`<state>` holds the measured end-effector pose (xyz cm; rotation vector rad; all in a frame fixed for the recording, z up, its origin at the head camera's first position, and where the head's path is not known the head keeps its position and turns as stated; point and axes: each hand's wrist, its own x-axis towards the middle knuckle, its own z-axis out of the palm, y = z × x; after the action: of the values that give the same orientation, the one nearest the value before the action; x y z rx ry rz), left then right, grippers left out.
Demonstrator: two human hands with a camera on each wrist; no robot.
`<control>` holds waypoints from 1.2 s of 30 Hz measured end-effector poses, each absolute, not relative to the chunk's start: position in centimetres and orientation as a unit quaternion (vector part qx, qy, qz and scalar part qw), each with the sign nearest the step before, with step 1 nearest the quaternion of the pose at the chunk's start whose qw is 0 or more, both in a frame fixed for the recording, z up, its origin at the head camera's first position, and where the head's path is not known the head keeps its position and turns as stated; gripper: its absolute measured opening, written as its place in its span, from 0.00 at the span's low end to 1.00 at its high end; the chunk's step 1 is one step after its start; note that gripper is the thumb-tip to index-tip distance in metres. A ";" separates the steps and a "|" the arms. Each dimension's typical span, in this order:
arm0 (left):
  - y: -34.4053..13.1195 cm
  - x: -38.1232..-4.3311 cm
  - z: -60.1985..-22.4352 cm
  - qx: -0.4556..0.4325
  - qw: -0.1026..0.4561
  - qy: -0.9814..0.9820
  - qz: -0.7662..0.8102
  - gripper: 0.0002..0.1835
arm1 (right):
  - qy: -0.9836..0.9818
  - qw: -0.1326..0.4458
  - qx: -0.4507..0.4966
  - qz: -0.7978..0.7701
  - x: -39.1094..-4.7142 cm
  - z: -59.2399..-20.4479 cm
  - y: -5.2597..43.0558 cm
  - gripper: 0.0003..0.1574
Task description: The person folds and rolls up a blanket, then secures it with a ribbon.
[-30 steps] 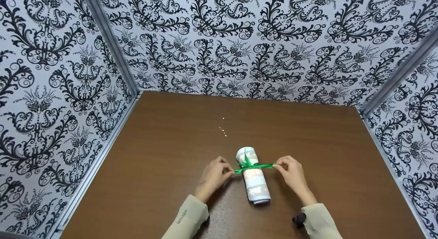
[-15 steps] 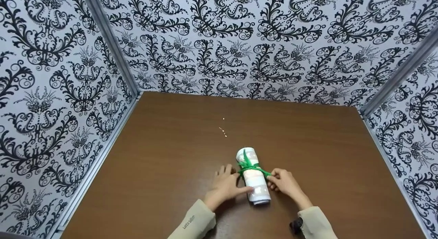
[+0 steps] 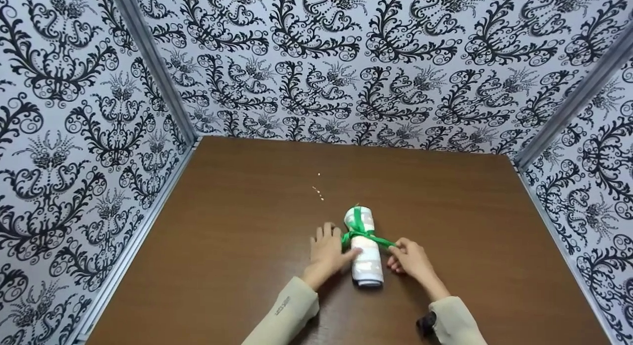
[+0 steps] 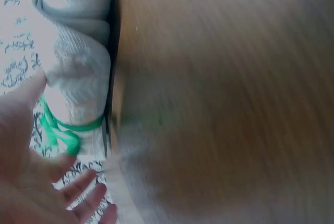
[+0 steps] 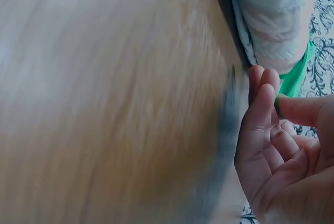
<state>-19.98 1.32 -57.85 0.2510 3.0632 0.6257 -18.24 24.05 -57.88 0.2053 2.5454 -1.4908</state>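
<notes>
A rolled towel (image 3: 367, 266), white with pale beige bands, lies on the brown table. Green ribbon (image 3: 381, 241) is tied round its middle, and one tail runs over the towel's far end. My right hand (image 3: 411, 260) pinches another tail between thumb and fingers, drawn out to the right. On the other side, my left hand (image 3: 329, 251) has its fingers extended beside the knot, with the thumb over the towel. The left wrist view shows that hand's fingers spread near the ribbon (image 4: 68, 140) and the thumb tip at the towel (image 4: 78, 72). The towel's coiled end faces the wrist cameras.
Several small pale specks (image 3: 319, 191) lie on the table (image 3: 237, 201) beyond the towel. Walls with black-and-white scroll patterns (image 3: 316, 63) stand at the back and both sides, joined by grey metal posts (image 3: 158, 63).
My left hand has let go of its ribbon tail and put its thumb on the towel. The right hand keeps its tail, lower than before. The towel has turned slightly.
</notes>
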 end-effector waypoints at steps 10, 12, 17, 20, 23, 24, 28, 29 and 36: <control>0.0 -22.3 -55.1 0.145 -0.120 0.958 0.218 0.22 | 0.899 0.136 -0.015 -0.417 -16.7 -55.9 23.3 0.29; 0.6 -22.9 -54.5 0.208 -0.108 0.959 0.157 0.27 | 0.906 0.157 -0.051 -0.389 -16.4 -55.6 22.7 0.34; 1.8 -23.8 -53.9 0.335 -0.057 0.940 0.017 0.27 | 0.903 0.183 -0.090 -0.377 -15.9 -55.3 21.9 0.39; 1.9 -24.1 -53.7 0.355 -0.041 0.934 -0.018 0.26 | 0.899 0.184 -0.095 -0.387 -15.9 -55.1 22.3 0.38; 1.5 -24.4 -53.4 0.344 -0.028 0.938 -0.021 0.23 | 0.914 0.151 -0.081 -0.368 -16.4 -54.8 23.5 0.36; 1.3 -24.5 -53.2 0.337 -0.020 0.941 -0.020 0.22 | 0.922 0.133 -0.071 -0.356 -16.7 -54.6 23.9 0.35; 0.3 -24.3 -52.5 0.288 0.035 0.957 -0.009 0.22 | 0.948 0.063 -0.016 -0.312 -17.9 -54.5 25.8 0.32; 0.1 -24.1 -52.5 0.271 0.052 0.961 0.001 0.24 | 0.950 0.052 -0.006 -0.309 -18.0 -54.6 26.2 0.30; -0.1 -21.6 -54.3 0.140 0.158 0.959 0.188 0.32 | 0.902 0.099 -0.062 -0.416 -17.8 -55.5 25.3 0.20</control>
<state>-21.56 -0.09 -54.30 0.4007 2.7437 0.5374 -17.85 25.32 -55.46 -0.1836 2.6678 -1.2298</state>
